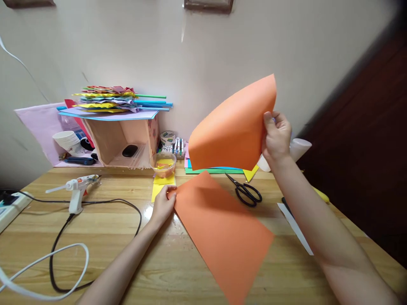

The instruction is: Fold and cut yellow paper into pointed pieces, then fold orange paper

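Note:
Raised above the table, my right hand (277, 134) pinches the right edge of an orange paper sheet (233, 127), which curves and hangs to the left. A second orange sheet (222, 233) lies slanted across the wooden table (127, 254). My left hand (164, 205) grips that sheet by its upper left corner, thumb and fingers closed on it. Black-handled scissors (246, 192) rest just right of the lower sheet, with their blades pointing up and left. Yellow paper pieces (159, 188) lie beyond my left hand.
A white glue gun (78, 190) stands at left, its black cord looping over the table near a white cable (85, 262). Behind are an open box (117, 131) topped with folded papers, a clear bowl (163, 165) and paper cups (68, 140). A white strip (295, 228) lies under my right forearm.

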Demonstrator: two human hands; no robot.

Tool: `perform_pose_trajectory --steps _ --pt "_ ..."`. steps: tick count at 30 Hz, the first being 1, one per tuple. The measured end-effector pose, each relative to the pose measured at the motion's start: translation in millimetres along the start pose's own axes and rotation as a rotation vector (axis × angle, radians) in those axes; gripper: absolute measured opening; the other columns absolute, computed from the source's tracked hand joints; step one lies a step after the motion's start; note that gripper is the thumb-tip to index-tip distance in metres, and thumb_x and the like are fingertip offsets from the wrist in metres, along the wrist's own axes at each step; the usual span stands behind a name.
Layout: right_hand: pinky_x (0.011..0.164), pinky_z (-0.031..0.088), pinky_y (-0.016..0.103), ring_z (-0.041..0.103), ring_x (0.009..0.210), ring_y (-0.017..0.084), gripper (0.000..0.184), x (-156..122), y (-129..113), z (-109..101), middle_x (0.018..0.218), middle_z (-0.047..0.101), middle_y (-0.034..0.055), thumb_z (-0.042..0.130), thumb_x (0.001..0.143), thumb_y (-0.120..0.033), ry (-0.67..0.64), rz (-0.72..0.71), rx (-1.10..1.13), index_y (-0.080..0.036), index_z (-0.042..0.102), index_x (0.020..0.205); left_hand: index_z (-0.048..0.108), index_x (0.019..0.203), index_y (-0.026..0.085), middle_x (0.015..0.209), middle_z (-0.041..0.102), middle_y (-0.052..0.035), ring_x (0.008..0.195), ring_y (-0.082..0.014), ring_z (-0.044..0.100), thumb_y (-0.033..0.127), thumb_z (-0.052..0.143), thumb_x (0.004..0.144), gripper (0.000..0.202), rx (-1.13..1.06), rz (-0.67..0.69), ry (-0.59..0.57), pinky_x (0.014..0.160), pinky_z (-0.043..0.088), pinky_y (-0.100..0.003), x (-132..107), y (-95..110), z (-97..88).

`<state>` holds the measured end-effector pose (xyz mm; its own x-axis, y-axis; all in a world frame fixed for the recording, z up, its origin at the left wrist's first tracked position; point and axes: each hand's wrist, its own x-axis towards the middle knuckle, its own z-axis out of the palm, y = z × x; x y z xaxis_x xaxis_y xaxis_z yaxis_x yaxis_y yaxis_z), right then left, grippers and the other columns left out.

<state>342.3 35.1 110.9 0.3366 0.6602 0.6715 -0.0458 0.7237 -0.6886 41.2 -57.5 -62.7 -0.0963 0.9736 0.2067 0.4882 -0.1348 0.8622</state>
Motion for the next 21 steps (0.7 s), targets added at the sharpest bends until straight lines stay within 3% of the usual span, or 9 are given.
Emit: perform_pose_trajectory --steps 4,8,10,15,21 --pt "0.059 0.046 0.023 0.059 0.065 0.011 0.025 -15 6 -32 0.072 0.063 -0.0029 0.069 0.066 -0.040 -0.085 0.394 -0.008 -0.020 0.058 0.075 0.061 0.083 0.017 0.088 0.066 -0.0046 0.087 -0.0194 0.059 0.023 0.050 0.070 0.018 -0.101 -0.035 -0.001 0.083 0.043 -0.034 6 -6 -0.7" --pt "0.052 0.045 0.023 0.058 0.056 0.012 0.032 -52 30 -50 0.069 0.065 -0.0001 0.071 0.061 -0.044 -0.328 0.799 -0.184 -0.017 0.061 0.075 0.064 0.079 0.016 0.084 0.067 -0.0051 0.083 -0.0195 0.061 0.024 0.051 0.069 0.019 -0.143 -0.048 0.006 0.080 0.045 -0.033 11 -10 -6.0" --pt "0.051 0.044 0.023 0.059 0.059 0.013 0.033 -74 40 -52 0.073 0.065 0.0005 0.070 0.062 -0.044 -0.405 0.868 -0.272 -0.018 0.060 0.079 0.064 0.080 0.016 0.085 0.067 -0.0053 0.084 -0.0196 0.061 0.026 0.052 0.069 0.020 -0.161 -0.057 0.022 0.080 0.045 -0.033 14 -11 -10.1" --pt "0.051 0.044 0.023 0.060 0.062 0.015 0.030 -116 55 -41 0.074 0.064 0.0008 0.061 0.068 -0.046 -0.501 0.885 -0.435 -0.019 0.055 0.080 0.062 0.088 0.014 0.089 0.066 -0.0068 0.081 -0.0186 0.061 0.032 0.054 0.070 0.027 -0.208 -0.102 0.060 0.076 0.047 -0.031 18 -16 -16.4" --pt "0.046 0.044 0.024 0.060 0.055 0.016 0.025 -140 58 -36 0.067 0.065 -0.0006 0.060 0.067 -0.038 -0.642 1.044 -0.469 -0.021 0.050 0.083 0.051 0.105 0.014 0.115 0.055 -0.0119 0.088 -0.0172 0.061 0.036 0.053 0.073 0.039 -0.324 -0.149 0.036 0.076 0.048 -0.029 17 -8 -13.7"
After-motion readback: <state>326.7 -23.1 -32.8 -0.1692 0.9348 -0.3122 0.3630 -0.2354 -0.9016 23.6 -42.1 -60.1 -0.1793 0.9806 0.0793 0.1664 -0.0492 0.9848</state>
